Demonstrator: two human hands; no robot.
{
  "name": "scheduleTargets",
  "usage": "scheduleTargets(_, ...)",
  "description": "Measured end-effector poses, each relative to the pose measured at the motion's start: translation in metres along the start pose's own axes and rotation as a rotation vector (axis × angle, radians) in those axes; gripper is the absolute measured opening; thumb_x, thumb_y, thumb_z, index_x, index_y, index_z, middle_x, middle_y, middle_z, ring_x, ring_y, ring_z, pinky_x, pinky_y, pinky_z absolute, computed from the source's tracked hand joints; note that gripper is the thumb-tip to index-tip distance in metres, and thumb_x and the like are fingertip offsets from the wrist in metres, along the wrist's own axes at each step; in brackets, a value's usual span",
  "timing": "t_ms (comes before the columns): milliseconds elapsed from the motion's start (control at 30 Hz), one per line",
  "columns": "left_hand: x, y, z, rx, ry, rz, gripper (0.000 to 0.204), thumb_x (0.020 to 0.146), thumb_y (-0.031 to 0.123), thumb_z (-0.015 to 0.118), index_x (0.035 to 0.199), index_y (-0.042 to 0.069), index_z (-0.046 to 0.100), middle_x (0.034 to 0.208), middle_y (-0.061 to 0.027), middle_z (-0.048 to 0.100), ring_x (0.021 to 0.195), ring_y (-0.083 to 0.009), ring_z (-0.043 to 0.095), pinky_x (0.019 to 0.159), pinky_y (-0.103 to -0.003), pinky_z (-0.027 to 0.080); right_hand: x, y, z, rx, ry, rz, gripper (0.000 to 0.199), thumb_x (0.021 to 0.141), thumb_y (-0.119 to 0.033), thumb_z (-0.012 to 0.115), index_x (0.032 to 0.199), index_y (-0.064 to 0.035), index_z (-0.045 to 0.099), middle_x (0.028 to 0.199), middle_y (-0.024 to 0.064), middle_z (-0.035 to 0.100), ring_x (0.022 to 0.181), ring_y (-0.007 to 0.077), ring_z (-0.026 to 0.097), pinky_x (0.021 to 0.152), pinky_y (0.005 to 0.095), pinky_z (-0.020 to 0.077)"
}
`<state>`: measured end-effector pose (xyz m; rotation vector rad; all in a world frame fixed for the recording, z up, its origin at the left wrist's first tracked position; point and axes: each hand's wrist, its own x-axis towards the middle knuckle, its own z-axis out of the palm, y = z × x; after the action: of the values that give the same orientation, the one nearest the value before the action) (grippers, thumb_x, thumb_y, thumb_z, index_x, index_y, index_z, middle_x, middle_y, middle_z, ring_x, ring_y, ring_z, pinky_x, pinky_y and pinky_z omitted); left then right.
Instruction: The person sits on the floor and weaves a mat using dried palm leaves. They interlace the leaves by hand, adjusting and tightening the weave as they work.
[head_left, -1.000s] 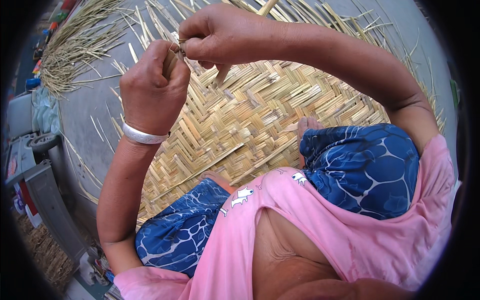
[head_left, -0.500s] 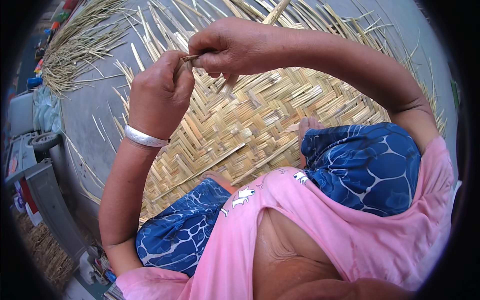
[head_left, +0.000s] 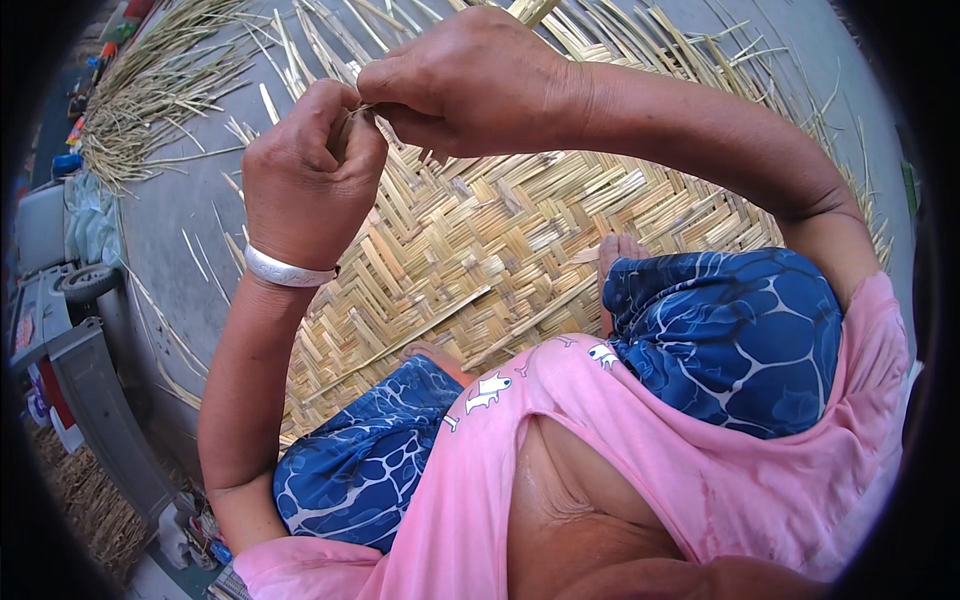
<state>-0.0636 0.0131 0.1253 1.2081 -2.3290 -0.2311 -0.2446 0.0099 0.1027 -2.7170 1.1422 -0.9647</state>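
Both hands meet above the far left part of a woven straw-coloured mat (head_left: 480, 255). My left hand (head_left: 312, 180), with a silver bangle at the wrist, is closed in a pinch on a thin plant strip (head_left: 357, 110). Against its fingertips, my right hand (head_left: 480, 85) is curled over with the knuckles up, gripping the same strip; its fingertips are mostly hidden. Only a short bit of the strip shows between the hands. Beneath them, the mat's loose unwoven strips (head_left: 690, 60) fan out past its far edge.
A heap of loose stalks (head_left: 165, 90) lies on the grey floor at the far left. Along the left side stands a grey wheeled toy-like vehicle (head_left: 90, 340) beside crumpled clear plastic (head_left: 92, 220). My bare foot (head_left: 620, 248) rests on the mat.
My two hands have shifted slightly up and to the left, still together on the strip. My right hand has rolled over, so its back shows more and its fingers less.
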Motion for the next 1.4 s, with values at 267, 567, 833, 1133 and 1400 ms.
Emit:
scheduleTargets(267, 0.003, -0.022, 0.003, -1.032, -0.04, -0.494, 0.012, 0.089, 0.011, 0.056, 0.091, 0.0, 0.059, 0.075, -0.0013, 0.061, 0.058, -0.0058, 0.055, 0.051, -0.02, 0.044, 0.015, -0.029, -0.019, -0.018, 0.168, -0.257, 0.008, 0.075, -0.012, 0.062, 0.083, -0.011, 0.063, 0.076, 0.0073, 0.066, 0.072, 0.0219, 0.068, 0.058, 0.0339, 0.0532)
scheduleTargets(567, 0.006, -0.012, -0.02, -0.906, -0.453, -0.636, 0.023, 0.09, 0.023, 0.059, 0.099, 0.002, 0.058, 0.075, -0.0044, 0.064, 0.054, -0.0057, 0.056, 0.05, -0.017, 0.044, 0.017, 0.015, -0.016, 0.329, -0.327, 0.118, 0.017, 0.084, -0.019, 0.053, 0.081, -0.0024, 0.057, 0.072, 0.0214, 0.06, 0.071, 0.041, 0.059, 0.062, 0.0482, 0.0456)
scheduleTargets(833, 0.001, -0.006, -0.012, -0.712, -0.485, -0.463, 0.019, 0.09, 0.016, 0.06, 0.098, -0.001, 0.061, 0.071, -0.0014, 0.06, 0.056, -0.0043, 0.052, 0.05, -0.018, 0.043, 0.008, 0.009, -0.007, 0.299, -0.367, 0.198, 0.015, 0.087, -0.018, 0.056, 0.091, -0.0049, 0.062, 0.068, 0.0119, 0.063, 0.063, 0.0268, 0.064, 0.06, 0.0372, 0.0486)
scheduleTargets(1133, -0.002, -0.008, -0.003, -0.558, -0.466, -0.407, 0.018, 0.091, 0.017, 0.056, 0.095, -0.001, 0.061, 0.068, -0.0008, 0.058, 0.057, -0.0039, 0.051, 0.052, -0.019, 0.042, 0.007, 0.005, -0.014, 0.252, -0.475, 0.208, 0.017, 0.086, -0.018, 0.056, 0.087, -0.0039, 0.064, 0.07, 0.0122, 0.064, 0.067, 0.0264, 0.064, 0.062, 0.0381, 0.049)
scheduleTargets(1400, 0.007, -0.006, 0.002, -0.43, -0.105, -0.281, 0.015, 0.087, 0.014, 0.058, 0.087, 0.0, 0.059, 0.06, -0.004, 0.056, 0.055, -0.0071, 0.048, 0.051, -0.025, 0.041, 0.019, 0.013, -0.014, 0.235, -0.212, 0.141, 0.017, 0.081, -0.017, 0.053, 0.074, -0.0019, 0.058, 0.071, 0.0197, 0.061, 0.071, 0.0377, 0.061, 0.063, 0.0469, 0.0478)
